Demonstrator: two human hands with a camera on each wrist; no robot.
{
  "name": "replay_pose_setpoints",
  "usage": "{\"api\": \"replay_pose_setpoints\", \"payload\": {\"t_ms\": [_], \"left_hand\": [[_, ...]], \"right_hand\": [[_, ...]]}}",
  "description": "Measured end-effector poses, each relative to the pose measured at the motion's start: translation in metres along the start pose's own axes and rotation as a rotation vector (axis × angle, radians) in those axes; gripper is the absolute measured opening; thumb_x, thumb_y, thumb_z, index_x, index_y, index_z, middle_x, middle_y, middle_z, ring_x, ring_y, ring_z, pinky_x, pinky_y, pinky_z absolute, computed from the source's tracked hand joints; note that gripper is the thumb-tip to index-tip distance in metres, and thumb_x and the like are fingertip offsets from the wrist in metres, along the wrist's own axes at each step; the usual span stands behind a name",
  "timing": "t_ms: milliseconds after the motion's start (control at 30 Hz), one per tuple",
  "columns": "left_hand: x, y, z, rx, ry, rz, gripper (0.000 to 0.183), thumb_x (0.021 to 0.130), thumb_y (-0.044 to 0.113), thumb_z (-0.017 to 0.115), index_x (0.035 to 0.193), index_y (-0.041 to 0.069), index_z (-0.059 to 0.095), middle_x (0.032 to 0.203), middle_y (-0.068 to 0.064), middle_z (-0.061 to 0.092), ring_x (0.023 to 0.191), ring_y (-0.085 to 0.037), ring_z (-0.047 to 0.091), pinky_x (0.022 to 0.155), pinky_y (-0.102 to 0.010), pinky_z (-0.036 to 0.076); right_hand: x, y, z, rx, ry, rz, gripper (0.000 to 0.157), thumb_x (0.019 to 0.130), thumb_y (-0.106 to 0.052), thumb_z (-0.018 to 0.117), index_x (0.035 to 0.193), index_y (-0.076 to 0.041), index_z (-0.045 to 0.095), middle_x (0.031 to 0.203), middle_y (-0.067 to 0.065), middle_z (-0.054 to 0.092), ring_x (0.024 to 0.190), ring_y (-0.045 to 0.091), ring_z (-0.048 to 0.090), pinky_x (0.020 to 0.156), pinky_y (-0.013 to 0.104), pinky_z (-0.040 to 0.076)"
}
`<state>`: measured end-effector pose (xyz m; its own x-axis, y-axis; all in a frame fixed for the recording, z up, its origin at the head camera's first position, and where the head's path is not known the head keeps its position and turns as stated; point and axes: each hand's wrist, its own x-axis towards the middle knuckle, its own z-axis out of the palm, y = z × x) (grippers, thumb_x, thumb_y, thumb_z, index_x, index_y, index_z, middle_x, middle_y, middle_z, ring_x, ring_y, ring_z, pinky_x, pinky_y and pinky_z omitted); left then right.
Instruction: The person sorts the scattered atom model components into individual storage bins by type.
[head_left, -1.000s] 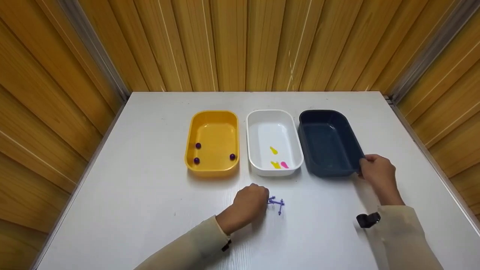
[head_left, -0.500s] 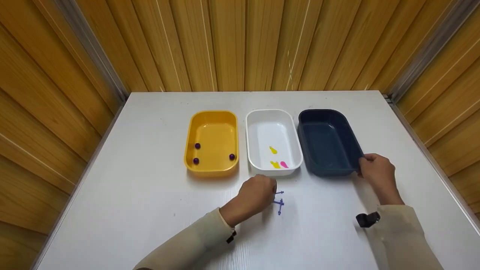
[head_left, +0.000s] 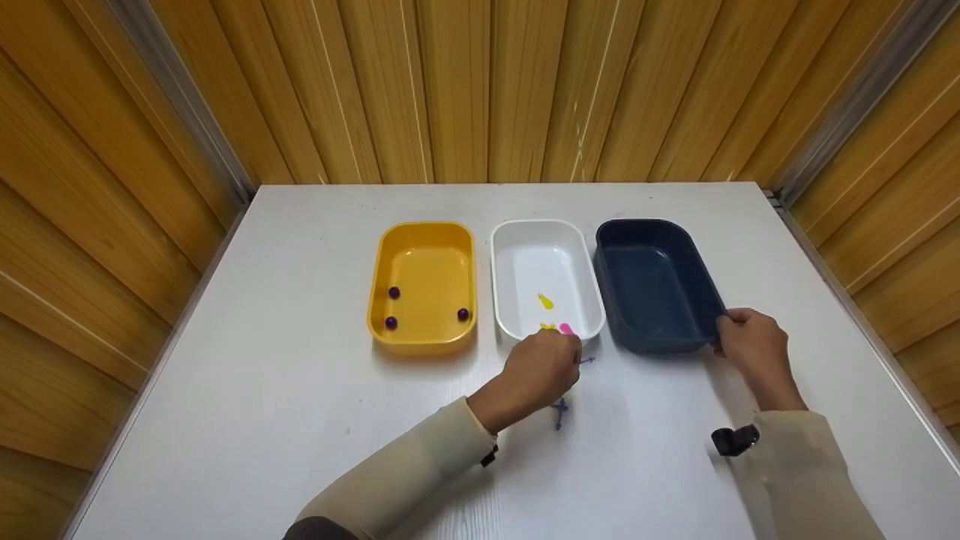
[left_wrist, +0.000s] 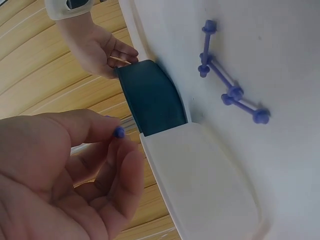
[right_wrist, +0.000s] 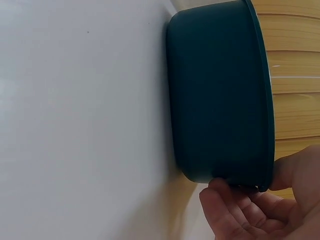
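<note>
My left hand (head_left: 544, 367) pinches a small purple stick with knobbed ends (head_left: 587, 361) between thumb and finger, over the near edge of the white bin (head_left: 496, 285). In the left wrist view only the knob (left_wrist: 119, 132) of that stick shows at the fingertips. More purple knobbed sticks (left_wrist: 220, 72) lie on the white table below, partly hidden by the hand in the head view. My right hand (head_left: 756, 349) grips the near right corner of the dark blue bin (head_left: 705, 262), thumb at the rim and fingers beneath it in the right wrist view.
Left of the white bin stands a yellow bin (head_left: 421, 347) with three dark purple beads. Inside the white bin lie a yellow drop-shaped piece (head_left: 546, 301), another yellow piece (head_left: 548, 327) and a pink piece (head_left: 566, 328). Wood-patterned walls (head_left: 457, 90) enclose the table.
My left hand has picked up one purple stick from the group and moved forward and right, up to the white bin's near rim. The right hand stays on the dark blue bin.
</note>
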<state>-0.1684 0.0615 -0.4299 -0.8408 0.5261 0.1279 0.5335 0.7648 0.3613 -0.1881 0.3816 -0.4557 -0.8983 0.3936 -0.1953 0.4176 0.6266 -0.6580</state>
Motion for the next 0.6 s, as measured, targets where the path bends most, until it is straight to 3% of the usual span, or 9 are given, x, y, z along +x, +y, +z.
{"api": "replay_pose_setpoints", "payload": {"t_ms": [200,433,600], "left_hand": [[0.016,0.005,0.0,-0.008,0.006,0.041,0.024,0.087,0.003,0.061,0.069,0.015,0.069,0.061,0.006,0.049,0.061,-0.008,0.041,0.05,-0.024,0.034],[0.036,0.014,0.007,0.015,-0.004,0.052,0.021,0.095,0.01,0.061,0.084,0.014,0.078,0.075,0.003,0.07,0.068,-0.008,0.052,0.057,-0.021,0.044],[0.049,0.022,0.01,0.023,-0.037,0.007,0.017,0.097,0.016,0.062,0.091,0.014,0.078,0.081,0.002,0.071,0.071,-0.009,0.054,0.06,-0.02,0.046]], "right_hand": [[-0.001,0.0,-0.001,0.004,0.001,-0.014,0.052,0.104,-0.027,0.041,0.139,0.01,0.052,0.122,0.03,0.067,0.074,0.011,0.072,0.062,0.02,0.053],[-0.001,0.002,-0.001,-0.009,-0.006,-0.043,0.053,0.104,-0.028,0.041,0.14,0.009,0.052,0.124,0.03,0.067,0.076,0.011,0.073,0.063,0.018,0.054],[-0.001,0.001,0.0,0.002,-0.004,-0.037,0.052,0.104,-0.028,0.042,0.138,0.009,0.054,0.118,0.028,0.069,0.074,0.009,0.07,0.063,0.019,0.054]]}}
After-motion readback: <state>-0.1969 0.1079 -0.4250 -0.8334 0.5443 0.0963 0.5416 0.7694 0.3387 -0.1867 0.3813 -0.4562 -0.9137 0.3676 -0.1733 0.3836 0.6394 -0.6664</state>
